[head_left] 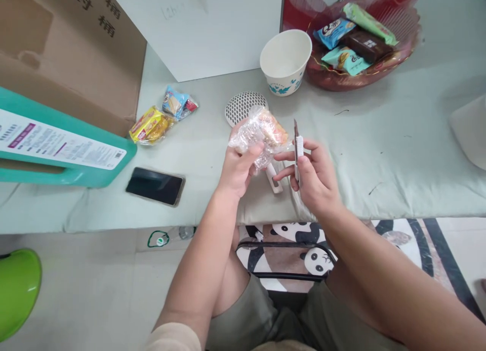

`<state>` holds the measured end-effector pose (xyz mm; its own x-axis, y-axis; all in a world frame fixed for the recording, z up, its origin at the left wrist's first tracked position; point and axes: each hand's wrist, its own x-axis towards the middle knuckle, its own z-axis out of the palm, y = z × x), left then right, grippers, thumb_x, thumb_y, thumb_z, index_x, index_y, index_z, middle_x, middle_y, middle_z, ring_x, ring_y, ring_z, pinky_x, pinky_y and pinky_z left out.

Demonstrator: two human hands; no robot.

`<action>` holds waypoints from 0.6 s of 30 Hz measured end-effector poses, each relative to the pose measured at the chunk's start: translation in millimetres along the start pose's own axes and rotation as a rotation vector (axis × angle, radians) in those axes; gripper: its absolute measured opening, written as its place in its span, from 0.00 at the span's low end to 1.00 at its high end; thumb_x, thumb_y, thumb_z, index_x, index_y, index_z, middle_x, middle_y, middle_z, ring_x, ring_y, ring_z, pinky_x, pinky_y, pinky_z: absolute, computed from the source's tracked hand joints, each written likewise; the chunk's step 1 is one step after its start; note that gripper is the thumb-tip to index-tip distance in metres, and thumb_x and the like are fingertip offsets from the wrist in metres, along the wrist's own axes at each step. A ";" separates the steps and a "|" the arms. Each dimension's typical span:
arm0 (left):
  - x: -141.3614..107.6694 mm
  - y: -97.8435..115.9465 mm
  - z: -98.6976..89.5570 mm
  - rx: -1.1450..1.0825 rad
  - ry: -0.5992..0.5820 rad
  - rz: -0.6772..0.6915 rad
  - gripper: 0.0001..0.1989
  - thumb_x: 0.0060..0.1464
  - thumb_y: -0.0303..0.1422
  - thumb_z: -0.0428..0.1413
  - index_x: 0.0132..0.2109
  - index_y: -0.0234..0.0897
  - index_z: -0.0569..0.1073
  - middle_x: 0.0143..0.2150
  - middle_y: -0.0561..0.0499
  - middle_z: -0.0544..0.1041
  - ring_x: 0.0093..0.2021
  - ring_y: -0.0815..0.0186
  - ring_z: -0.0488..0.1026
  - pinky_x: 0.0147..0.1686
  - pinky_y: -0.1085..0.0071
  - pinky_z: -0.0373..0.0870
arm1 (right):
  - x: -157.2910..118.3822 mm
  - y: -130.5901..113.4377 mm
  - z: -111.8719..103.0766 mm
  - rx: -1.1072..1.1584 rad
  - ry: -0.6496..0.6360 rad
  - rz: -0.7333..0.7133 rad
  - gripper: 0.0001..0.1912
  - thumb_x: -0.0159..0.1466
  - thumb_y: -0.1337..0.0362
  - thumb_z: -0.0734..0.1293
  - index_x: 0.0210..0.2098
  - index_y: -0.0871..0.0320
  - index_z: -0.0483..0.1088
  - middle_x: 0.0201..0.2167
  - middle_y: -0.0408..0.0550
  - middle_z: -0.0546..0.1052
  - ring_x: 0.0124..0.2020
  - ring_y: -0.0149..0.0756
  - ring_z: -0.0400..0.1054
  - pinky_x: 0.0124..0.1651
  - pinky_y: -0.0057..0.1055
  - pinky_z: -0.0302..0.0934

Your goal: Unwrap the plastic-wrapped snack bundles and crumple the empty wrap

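My left hand point(241, 166) is closed around a clear plastic-wrapped piece of food point(271, 129), orange and pale, perhaps bread. In my right hand point(317, 179) I grip a white utility knife point(299, 148), its blade pointing up and away from me. The knife is just right of the wrapped food, and some fingers of that hand reach toward the plastic. Behind and below the food lies a white hairbrush-shaped item with a perforated oval head point(245, 105); its handle point(274, 178) shows under my hands, while its middle is hidden.
A paper cup point(285, 62) and a red basket point(353, 83) of snacks stand at the back. Small snack packs point(152, 126) and a phone point(155, 186) lie left, near a teal-edged box point(76, 176) and a cardboard carton point(102, 78). A white box point(216, 32) stands behind.
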<state>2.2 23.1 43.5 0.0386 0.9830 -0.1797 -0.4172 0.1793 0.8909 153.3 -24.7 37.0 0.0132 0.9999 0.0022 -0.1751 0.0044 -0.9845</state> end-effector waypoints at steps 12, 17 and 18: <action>-6.3 -9.4 2.9 0.492 0.021 0.161 0.31 0.44 0.26 0.68 0.56 0.46 0.74 0.48 0.51 0.80 0.44 0.61 0.78 0.46 0.68 0.74 | -2.3 -3.7 1.9 0.105 0.002 0.316 0.22 0.63 0.42 0.69 0.33 0.57 0.69 0.19 0.39 0.70 0.15 0.25 0.63 0.15 0.23 0.53; -13.4 -6.5 5.2 0.523 0.115 0.149 0.26 0.42 0.25 0.68 0.51 0.43 0.78 0.39 0.52 0.81 0.34 0.65 0.75 0.39 0.70 0.72 | 1.2 -5.1 3.6 0.164 0.036 0.429 0.21 0.61 0.46 0.72 0.30 0.58 0.70 0.18 0.40 0.71 0.15 0.25 0.62 0.15 0.23 0.56; -13.8 -7.0 4.5 0.542 0.108 0.168 0.26 0.43 0.26 0.68 0.51 0.43 0.78 0.39 0.52 0.81 0.33 0.65 0.74 0.38 0.70 0.71 | 1.2 -5.6 3.7 0.171 0.041 0.450 0.20 0.61 0.47 0.72 0.30 0.58 0.71 0.18 0.41 0.71 0.15 0.25 0.62 0.15 0.22 0.56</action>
<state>8.8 8.5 41.7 -0.0930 0.9951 -0.0338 0.1167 0.0446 0.9922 150.6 -23.4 43.2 -0.0627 0.9018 -0.4276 -0.3319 -0.4229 -0.8432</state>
